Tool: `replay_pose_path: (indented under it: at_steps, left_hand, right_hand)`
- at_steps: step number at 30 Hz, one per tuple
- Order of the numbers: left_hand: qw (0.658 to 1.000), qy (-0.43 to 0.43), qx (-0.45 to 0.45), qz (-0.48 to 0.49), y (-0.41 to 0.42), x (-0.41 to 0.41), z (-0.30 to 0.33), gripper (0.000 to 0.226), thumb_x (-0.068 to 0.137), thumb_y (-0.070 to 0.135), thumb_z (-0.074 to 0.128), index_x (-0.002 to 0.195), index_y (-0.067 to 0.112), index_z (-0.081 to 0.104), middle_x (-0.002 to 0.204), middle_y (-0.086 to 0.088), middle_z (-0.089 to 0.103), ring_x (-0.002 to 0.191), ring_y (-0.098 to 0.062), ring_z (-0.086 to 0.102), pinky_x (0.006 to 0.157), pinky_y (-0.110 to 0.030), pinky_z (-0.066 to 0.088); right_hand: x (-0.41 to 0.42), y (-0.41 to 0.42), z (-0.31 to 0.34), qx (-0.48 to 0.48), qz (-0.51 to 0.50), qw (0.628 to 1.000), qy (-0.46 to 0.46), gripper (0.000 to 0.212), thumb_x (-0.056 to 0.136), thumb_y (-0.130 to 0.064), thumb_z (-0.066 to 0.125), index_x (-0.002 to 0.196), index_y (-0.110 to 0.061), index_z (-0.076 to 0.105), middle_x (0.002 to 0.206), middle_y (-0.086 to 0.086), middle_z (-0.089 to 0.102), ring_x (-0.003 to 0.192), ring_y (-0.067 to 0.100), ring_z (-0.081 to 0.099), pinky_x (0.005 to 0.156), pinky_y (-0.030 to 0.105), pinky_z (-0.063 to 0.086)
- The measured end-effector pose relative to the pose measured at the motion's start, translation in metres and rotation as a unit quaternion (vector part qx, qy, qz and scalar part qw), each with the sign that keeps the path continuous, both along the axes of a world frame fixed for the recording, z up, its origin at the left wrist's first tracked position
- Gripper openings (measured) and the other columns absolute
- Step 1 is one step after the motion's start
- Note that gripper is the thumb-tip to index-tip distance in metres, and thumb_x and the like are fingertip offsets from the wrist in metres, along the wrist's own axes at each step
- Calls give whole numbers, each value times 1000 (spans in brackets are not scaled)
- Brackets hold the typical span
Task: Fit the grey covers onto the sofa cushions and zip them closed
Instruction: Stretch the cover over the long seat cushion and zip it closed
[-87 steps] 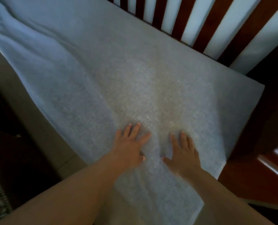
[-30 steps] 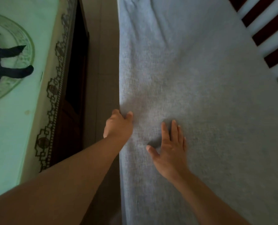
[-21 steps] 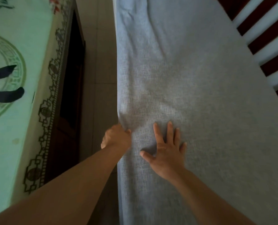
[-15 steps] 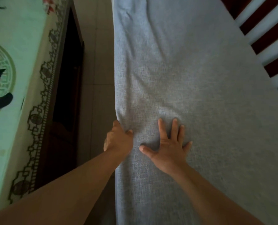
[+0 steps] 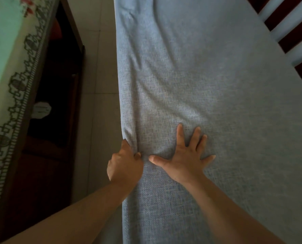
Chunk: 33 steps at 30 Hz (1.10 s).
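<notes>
A long sofa cushion in its grey woven cover [image 5: 208,81] lies lengthwise away from me and fills the right half of the view. My left hand [image 5: 125,164] grips the cover at the cushion's left edge, fingers curled over the side, and the fabric puckers there. My right hand [image 5: 185,155] lies flat on top beside it, fingers spread and pressing on the cover. Folds run up the cover's left side toward the far end. No zip is visible.
Dark red wooden slats of the sofa back [image 5: 291,32] stand at the upper right. A strip of pale tiled floor [image 5: 97,103] runs along the cushion's left side. Beyond it stands a dark wooden table with a green patterned cloth [image 5: 7,55].
Since 2.9 s ago I have turned to the cushion's long left edge; my left hand went from flat on top to gripping that edge. In the last second both hands barely shifted.
</notes>
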<state>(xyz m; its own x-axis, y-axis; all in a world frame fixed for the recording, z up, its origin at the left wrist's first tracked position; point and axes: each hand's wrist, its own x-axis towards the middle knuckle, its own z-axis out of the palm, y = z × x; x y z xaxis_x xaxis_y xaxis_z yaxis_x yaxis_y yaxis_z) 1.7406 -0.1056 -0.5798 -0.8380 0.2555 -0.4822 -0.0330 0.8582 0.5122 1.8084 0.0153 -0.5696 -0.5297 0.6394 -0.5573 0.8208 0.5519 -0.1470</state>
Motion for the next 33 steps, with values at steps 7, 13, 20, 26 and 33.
replay_pose_path:
  at_steps: [7,13,20,26,33]
  left_hand:
    - [994,-98,3,57,8,-41,18,47,88,34,55,129,12,47,116,-11,60,100,-29,60,84,-40,53]
    - [986,-128,72,78,22,-83,23,55,87,23,60,135,9,39,119,-13,58,98,-28,61,84,-42,54]
    - [975,-166,111,94,55,-143,22,57,83,18,64,134,6,41,109,-12,62,89,-25,65,81,-40,56]
    - [981,-134,112,86,100,-222,10,62,83,25,67,136,6,39,122,-16,56,103,-31,60,88,-43,52]
    - [995,-77,43,43,137,-291,9,56,80,41,67,125,12,51,113,-12,62,98,-32,63,83,-43,55]
  right_hand:
    - [0,6,13,-21,17,1000,-10,119,65,-84,51,141,-39,-28,147,10,-41,138,34,-31,107,68,0]
    - [-14,21,17,-28,8,1000,-1,107,74,-76,52,143,-43,-24,149,11,-38,140,36,-27,109,66,2]
    - [-75,47,17,-33,-13,999,2,100,81,-64,56,145,-43,-17,150,12,-35,140,37,-24,109,66,8]
    - [-150,90,17,-46,-43,997,-38,136,58,-57,81,141,-44,-26,144,16,-43,137,40,-30,107,69,6]
    - [-228,135,24,-53,-61,995,-51,142,52,-52,86,142,-44,-23,144,16,-42,137,40,-29,107,70,9]
